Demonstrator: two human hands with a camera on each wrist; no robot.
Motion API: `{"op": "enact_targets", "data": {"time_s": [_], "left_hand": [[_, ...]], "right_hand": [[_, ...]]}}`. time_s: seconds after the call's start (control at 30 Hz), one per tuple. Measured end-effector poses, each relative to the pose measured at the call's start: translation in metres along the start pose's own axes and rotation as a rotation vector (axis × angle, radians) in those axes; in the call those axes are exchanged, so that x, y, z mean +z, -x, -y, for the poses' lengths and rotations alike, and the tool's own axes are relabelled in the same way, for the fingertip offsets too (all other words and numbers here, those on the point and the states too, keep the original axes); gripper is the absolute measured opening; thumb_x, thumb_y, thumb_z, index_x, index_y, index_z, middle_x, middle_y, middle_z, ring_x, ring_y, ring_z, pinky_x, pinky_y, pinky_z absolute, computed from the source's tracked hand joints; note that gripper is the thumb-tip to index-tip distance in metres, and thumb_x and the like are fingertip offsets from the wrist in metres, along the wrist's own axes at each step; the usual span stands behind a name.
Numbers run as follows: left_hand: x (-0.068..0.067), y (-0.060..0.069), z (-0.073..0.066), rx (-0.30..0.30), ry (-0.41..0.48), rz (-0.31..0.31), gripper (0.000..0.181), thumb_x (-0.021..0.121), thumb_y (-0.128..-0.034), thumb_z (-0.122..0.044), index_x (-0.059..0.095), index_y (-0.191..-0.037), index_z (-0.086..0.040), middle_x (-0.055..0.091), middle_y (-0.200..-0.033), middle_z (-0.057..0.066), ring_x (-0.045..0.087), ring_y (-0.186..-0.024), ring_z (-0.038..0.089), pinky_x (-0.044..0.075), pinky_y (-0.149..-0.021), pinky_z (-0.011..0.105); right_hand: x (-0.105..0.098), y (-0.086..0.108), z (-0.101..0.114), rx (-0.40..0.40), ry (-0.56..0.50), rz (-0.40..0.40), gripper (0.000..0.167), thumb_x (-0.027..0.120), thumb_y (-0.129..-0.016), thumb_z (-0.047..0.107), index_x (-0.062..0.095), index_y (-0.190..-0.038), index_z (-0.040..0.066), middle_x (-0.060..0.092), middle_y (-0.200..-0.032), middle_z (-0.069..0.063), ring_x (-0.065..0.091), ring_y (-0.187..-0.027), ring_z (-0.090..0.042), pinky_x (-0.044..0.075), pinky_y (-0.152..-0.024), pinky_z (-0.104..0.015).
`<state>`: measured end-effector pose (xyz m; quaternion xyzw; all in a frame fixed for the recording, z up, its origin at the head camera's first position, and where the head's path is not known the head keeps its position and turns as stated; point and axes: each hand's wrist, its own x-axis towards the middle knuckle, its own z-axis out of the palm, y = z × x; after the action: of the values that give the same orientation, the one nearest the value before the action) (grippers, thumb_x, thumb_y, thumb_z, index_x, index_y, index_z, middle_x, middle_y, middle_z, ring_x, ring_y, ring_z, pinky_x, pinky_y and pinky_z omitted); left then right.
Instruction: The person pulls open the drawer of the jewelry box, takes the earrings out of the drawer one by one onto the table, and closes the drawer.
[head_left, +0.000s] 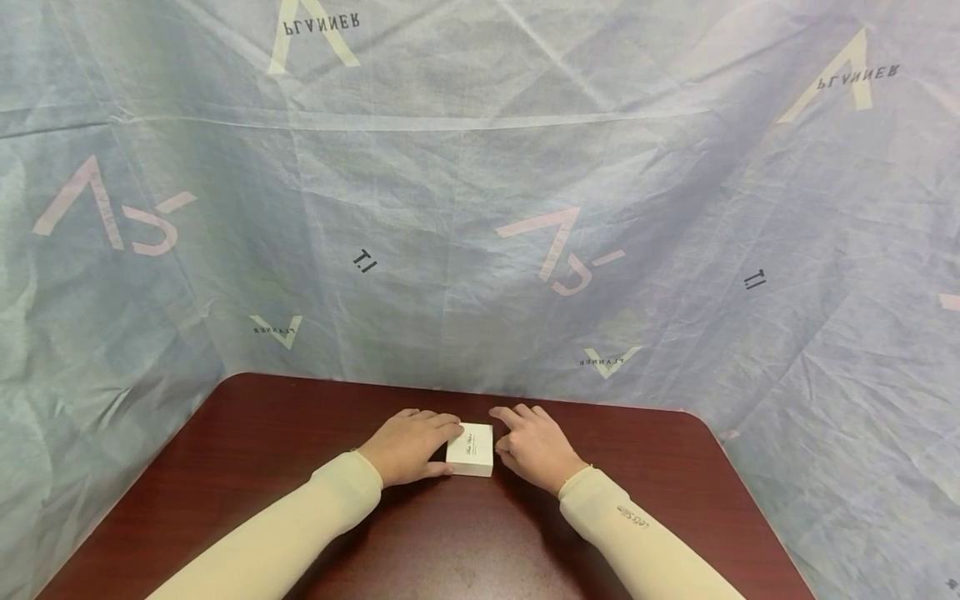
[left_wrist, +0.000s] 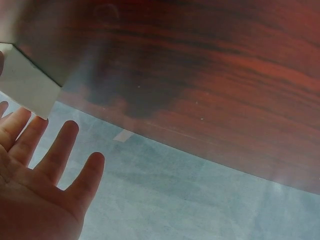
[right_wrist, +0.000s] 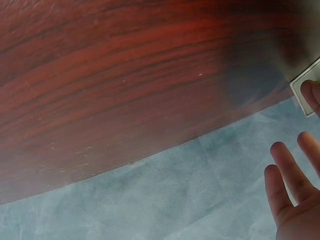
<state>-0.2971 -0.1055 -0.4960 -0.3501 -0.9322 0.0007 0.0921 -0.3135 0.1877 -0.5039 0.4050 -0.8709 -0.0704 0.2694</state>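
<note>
A small white box [head_left: 470,450] with dark lettering on top lies on the dark red table. The left hand [head_left: 412,446] is at its left side, fingertips on the top left edge and thumb by the near left corner. In the left wrist view the box [left_wrist: 30,82] is at the left edge, the left hand's [left_wrist: 45,185] fingers spread below it. The right hand [head_left: 538,447] is just right of the box, fingers slightly bent. In the right wrist view a fingertip overlaps the box [right_wrist: 303,95] at the right edge; the right hand's [right_wrist: 300,200] other fingers are apart. Contact there is unclear.
The table [head_left: 262,433] has rounded far corners. A grey-blue cloth [head_left: 450,167] with printed letters hangs behind it and on both sides. Pale sleeves cover both forearms, which reach in from the near edge.
</note>
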Motion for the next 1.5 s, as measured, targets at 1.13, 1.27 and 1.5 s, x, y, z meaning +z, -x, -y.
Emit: {"op": "enact_targets", "data": {"time_s": [1.13,1.27,1.5], "left_hand": [[0.0008,-0.0004,0.0008,0.0,-0.001,-0.01,0.061,0.088,-0.1065,-0.054,0.072,-0.157,-0.023,0.073,-0.165,-0.002,0.076,-0.145,0.026,0.062,-0.124,0.056],[0.0006,-0.0005,0.0006,-0.004,0.002,-0.006,0.062,0.088,-0.1065,-0.054,0.072,-0.158,-0.023,0.073,-0.166,-0.002,0.076,-0.146,0.026,0.062,-0.124,0.056],[0.0001,-0.0002,0.0008,-0.006,0.009,-0.002,0.062,0.087,-0.1066,-0.054,0.072,-0.158,-0.023,0.073,-0.165,-0.002,0.075,-0.146,0.026,0.062,-0.124,0.056]], "right_hand": [[-0.0001,0.0031,-0.0026,-0.019,-0.002,-0.036,0.027,0.097,-0.09,0.015,0.084,-0.07,0.029,0.082,-0.143,-0.002,0.075,-0.109,-0.024,0.053,-0.081,-0.035],[-0.0005,0.0033,-0.0024,-0.011,-0.008,-0.026,0.025,0.097,-0.09,0.015,0.087,-0.073,0.029,0.082,-0.144,-0.002,0.075,-0.11,-0.024,0.054,-0.081,-0.036],[-0.0009,0.0037,-0.0025,-0.014,-0.008,-0.025,0.027,0.096,-0.09,0.014,0.086,-0.071,0.029,0.082,-0.143,-0.002,0.076,-0.111,-0.025,0.055,-0.082,-0.037]]}}
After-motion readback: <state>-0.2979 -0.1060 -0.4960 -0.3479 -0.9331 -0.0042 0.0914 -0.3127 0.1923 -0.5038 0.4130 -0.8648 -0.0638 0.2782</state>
